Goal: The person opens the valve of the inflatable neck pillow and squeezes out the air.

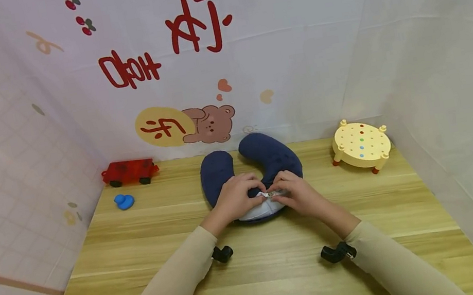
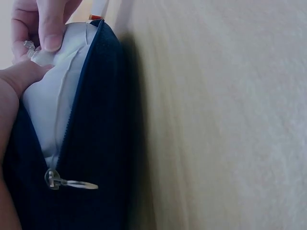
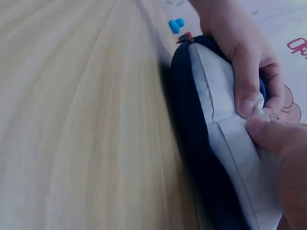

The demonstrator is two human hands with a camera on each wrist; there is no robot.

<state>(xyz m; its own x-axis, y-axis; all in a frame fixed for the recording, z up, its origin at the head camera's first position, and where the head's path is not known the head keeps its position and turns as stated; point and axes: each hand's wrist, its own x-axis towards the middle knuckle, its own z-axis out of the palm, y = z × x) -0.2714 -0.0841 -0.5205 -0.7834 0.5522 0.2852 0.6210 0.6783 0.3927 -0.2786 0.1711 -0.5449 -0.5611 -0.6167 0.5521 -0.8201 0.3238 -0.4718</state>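
Note:
A navy U-shaped neck pillow (image 1: pixel 272 154) lies on the table, its curved side towards me. Along that side the cover is unzipped, baring a white inner lining (image 2: pixel 60 91). At one end of the opening sits a zipper pull (image 2: pixel 79 184). My left hand (image 1: pixel 239 195) and right hand (image 1: pixel 295 192) meet over the white part. Between their thumbs and fingers they pinch a small clear plastic piece (image 3: pixel 261 111), like a valve, on the lining. The right wrist view shows the left hand's thumb pressed close beside it. The fingers partly hide the piece.
At the back left stand a red toy wagon (image 1: pixel 130 172) with black wheels and a blue toy duck (image 1: pixel 124 201). A yellow round pegged toy stool (image 1: pixel 361 143) is at the back right. Printed white cloth walls (image 1: pixel 298 64) enclose the wooden table (image 1: pixel 278 286).

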